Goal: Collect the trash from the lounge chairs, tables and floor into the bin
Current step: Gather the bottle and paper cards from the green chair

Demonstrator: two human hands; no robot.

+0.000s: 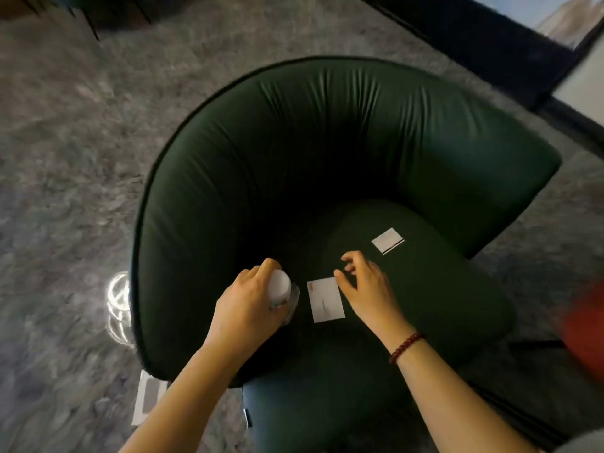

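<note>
- A clear plastic bottle (281,294) with a white part is held by the left hand (248,299). The fingers are curled round it.
- The bottle is kept low over the seat of the green lounge chair (327,152), on the seat's left side.
- A white paper card (327,300) is seen lying flat on the seat, just beside the bottle and between the two hands.
- The right hand (362,286) is held just over the seat, right beside that card. Nothing is held in it. Its fingers are bent a little and spread loosely, and the thumb is near the card's top corner.
- Whether the card is touched by the thumb cannot be told.
- A smaller white card (388,240) is seen farther back on the seat, past the right hand and apart from it.
- A string of dark red beads (407,348) is worn on the right wrist.
- A clear shiny thing (119,305) is seen on the grey carpet (65,158), close to the chair's left side. It is too blurred to name.
- A flat white wrapper (147,400) is seen on the carpet by the chair's front left. Part of it is hidden by the left arm.
- A blurred red shape (585,325) is seen at the right edge.
</note>
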